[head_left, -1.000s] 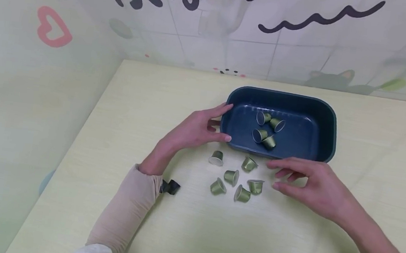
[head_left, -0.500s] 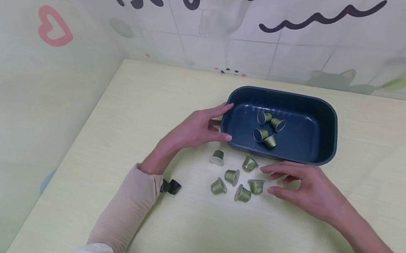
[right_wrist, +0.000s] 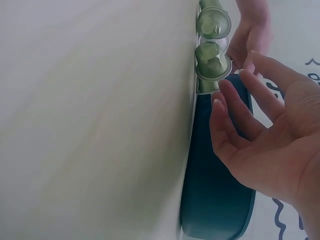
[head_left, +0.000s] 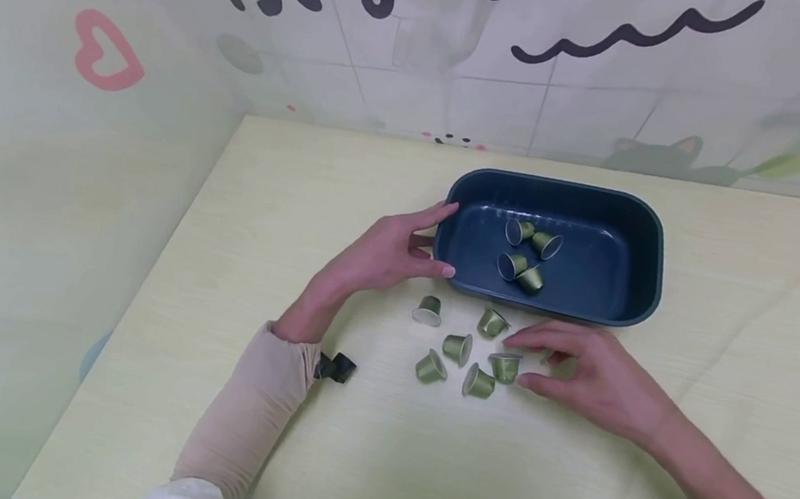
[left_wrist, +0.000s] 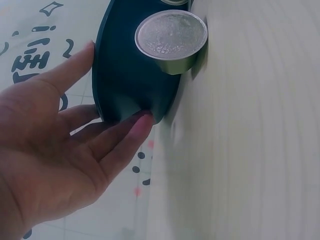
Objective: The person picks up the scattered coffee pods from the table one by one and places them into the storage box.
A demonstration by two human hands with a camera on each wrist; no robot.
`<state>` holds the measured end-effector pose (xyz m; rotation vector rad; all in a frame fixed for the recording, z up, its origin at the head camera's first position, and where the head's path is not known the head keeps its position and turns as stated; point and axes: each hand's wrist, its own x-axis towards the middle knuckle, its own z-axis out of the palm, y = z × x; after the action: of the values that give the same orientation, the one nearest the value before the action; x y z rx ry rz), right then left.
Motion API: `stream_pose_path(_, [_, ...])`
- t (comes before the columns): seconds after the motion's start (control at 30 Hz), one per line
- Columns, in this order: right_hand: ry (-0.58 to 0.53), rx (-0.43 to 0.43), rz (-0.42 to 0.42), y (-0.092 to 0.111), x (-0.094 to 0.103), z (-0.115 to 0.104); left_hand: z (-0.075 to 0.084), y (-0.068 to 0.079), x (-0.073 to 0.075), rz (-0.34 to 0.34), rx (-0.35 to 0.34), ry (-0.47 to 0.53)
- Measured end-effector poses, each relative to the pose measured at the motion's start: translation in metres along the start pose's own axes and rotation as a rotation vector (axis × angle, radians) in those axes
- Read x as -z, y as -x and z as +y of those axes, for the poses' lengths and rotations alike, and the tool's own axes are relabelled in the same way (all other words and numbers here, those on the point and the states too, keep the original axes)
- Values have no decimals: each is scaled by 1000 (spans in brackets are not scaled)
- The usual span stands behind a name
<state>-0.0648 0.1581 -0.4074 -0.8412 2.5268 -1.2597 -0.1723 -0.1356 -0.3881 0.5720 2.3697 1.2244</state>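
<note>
In the head view a dark blue bin point(head_left: 602, 260) stands on the table, with several green coffee capsules point(head_left: 531, 279) inside. My left hand point(head_left: 388, 255) touches the bin's left end, fingers spread and fairly straight, thumb at the front corner. In front of the bin lies a loose group of green coffee capsules point(head_left: 457, 348). My right hand point(head_left: 596, 375) is at the group's right side, thumb and fingers apart and holding nothing. Nearest to its fingertips is a coffee capsule point(head_left: 504, 368) with its lid turned toward the bin. The right wrist view shows the right hand point(right_wrist: 270, 135) beside capsules point(right_wrist: 211, 60).
The pale table point(head_left: 419, 474) meets a printed white wall point(head_left: 426, 88) behind the bin and another wall point(head_left: 13, 197) at the left. Black straps or mounts point(head_left: 336, 368) show at both forearms.
My right hand has moved left and slightly toward me, bringing its fingers up to the nearest capsule. The left hand, bin and capsules have stayed in place.
</note>
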Motion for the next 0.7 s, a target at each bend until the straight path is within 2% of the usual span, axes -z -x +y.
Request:
stream_pose_path(0.4, [52, 9, -27, -3, -5, 0, 0, 1, 1, -8, 12, -17])
stream_pose_path(0.7, [81, -59, -73, -5, -8, -3, 1, 1, 2, -12, 14, -9])
